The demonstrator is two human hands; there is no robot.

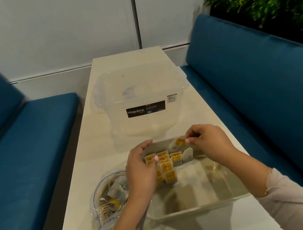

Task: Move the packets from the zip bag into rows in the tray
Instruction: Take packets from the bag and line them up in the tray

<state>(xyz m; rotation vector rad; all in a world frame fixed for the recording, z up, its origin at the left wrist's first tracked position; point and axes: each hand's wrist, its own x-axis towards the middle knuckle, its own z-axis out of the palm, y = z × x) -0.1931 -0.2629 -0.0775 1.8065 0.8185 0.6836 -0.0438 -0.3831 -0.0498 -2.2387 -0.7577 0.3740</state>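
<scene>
A tea-bag packet (179, 142) is pinched between the thumb and fingertips of the right hand (207, 142), held just above the far end of the clear tray (207, 202). The left hand (143, 172) is curled over the near-left rows of packets (166, 164), thumb resting on the one at the row's end; whether that one is truly gripped cannot be told.

Just left of the left wrist, the open zip bag (108, 201) is seen on the surface (97, 153), many packets inside it. Beyond both hands a lidded Megabox storage box (142, 98) is standing.

These packets are judged very light, thin and papery, soft enough to crumple and quick to tip over. A light fingertip pinch at the top edge, by the yellow tag, is judged best, so the packet can be lowered upright against its neighbours. The standing rows are probably best steadied with the left hand while each newcomer is slotted in.
</scene>
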